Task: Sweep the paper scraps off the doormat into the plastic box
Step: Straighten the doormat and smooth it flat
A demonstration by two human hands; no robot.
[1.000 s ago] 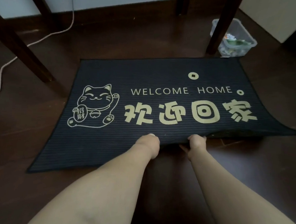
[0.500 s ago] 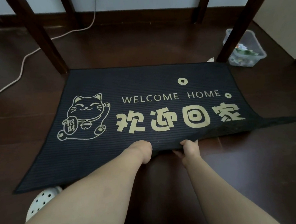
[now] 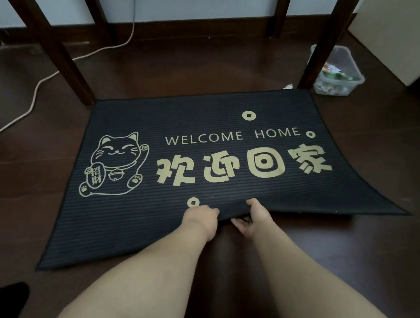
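Box: the plastic box point(image 3: 356, 82) sits on the floor point(image 3: 370, 254), just past the far right corner of the doormat point(image 3: 131, 227). A dark wooden leg point(image 3: 318, 55) hides part of it.
In the box: lots of little coloured bits, which look like the paper scraps point(image 3: 332, 70).
Top of the mat: I can see no scraps on it, only the cat and the words.
Done: it looks like the sweeping is nearly all finished.
Left to do: one small pale bit point(image 3: 288, 86) lies on the floor beside the mat's far edge, near the leg. It may be a scrap, but it is too small to tell. The mat also needs to go down flat.
Mat shape: the near edge and near right corner are up off the floor. The left side lies flat.
Left hand: the left hand point(image 3: 198, 217) grips the near edge, with its fingers point(image 3: 213, 210) curled tight over it.
Right hand: the right hand point(image 3: 254, 219) pinches the same edge close beside it, thumb point(image 3: 253, 202) on top and fingers underneath.
Arms: both reach straight out, side by side.
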